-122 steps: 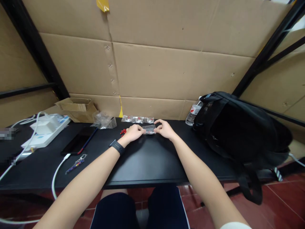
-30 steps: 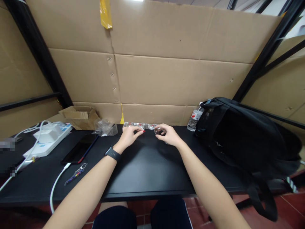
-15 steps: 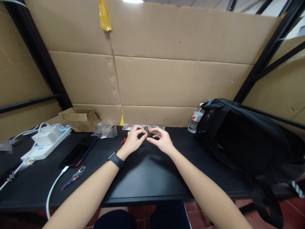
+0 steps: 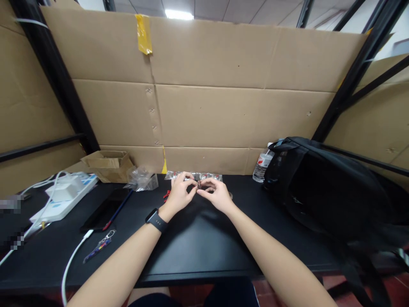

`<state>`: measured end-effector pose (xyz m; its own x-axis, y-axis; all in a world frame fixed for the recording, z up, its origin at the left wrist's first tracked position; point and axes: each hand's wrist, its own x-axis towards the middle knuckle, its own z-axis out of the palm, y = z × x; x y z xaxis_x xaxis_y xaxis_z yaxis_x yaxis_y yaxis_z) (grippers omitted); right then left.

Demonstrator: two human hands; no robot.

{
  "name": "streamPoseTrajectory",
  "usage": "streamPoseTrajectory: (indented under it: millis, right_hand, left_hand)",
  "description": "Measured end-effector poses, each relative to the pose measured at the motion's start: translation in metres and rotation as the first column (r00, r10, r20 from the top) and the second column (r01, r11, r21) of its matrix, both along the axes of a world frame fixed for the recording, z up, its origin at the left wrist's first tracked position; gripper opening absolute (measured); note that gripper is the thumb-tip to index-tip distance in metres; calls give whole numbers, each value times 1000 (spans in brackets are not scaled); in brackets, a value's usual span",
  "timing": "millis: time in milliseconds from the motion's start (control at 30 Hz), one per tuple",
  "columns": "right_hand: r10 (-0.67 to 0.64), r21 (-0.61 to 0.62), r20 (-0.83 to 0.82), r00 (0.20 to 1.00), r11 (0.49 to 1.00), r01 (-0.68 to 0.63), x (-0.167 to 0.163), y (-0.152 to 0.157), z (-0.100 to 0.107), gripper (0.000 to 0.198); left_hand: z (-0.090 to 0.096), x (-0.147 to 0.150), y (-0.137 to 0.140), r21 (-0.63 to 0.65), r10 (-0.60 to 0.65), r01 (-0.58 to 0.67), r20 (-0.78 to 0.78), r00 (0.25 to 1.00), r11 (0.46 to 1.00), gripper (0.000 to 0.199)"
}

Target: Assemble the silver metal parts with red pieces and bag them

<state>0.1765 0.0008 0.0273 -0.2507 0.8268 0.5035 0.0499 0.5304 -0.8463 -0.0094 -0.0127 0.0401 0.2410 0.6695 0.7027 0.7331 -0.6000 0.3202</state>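
Note:
Over the middle of the black table, my left hand and my right hand meet fingertip to fingertip. Both are closed in a pinch on a small dark brownish piece, too small and too covered by fingers to name. A dark watch is on my left wrist. Small red parts lie just left of my left hand. Behind the hands, clear plastic packets with round and red pieces rest along the cardboard. Part of a round object peeks out beside my right hand.
At left stand a power strip, a phone on a white cable, a keychain, a cardboard box and a crumpled plastic bag. A water bottle and black backpack occupy the right. A cardboard wall closes the back.
The view has tilted up a little, so everything sits lower in the picture. Both hands stay together on the small piece, with only slight finger movement.

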Motion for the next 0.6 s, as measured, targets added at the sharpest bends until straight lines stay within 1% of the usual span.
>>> streamPoseTrajectory:
  millis: [133, 367, 467, 600]
  right_hand:
    - [23, -47, -81, 996, 999, -27, 1, 4, -4, 29]
    - [80, -140, -187, 979, 984, -107, 0, 7, -8, 37]
    - [70, -144, -188, 980, 985, -98, 0, 7, -8, 41]
    - [59, -131, -166, 984, 988, -81, 1, 8, -7, 39]
  left_hand:
    - [0, 4, 0, -30, -31, 33, 47, 998, 999, 8]
    - [-6, 3, 6, -110, -38, 54, 137, 990, 993, 9]
    - [-8, 3, 7, -146, -45, 68, 156, 987, 987, 10]
    - [-6, 3, 6, -121, -52, 68, 132, 990, 990, 10]
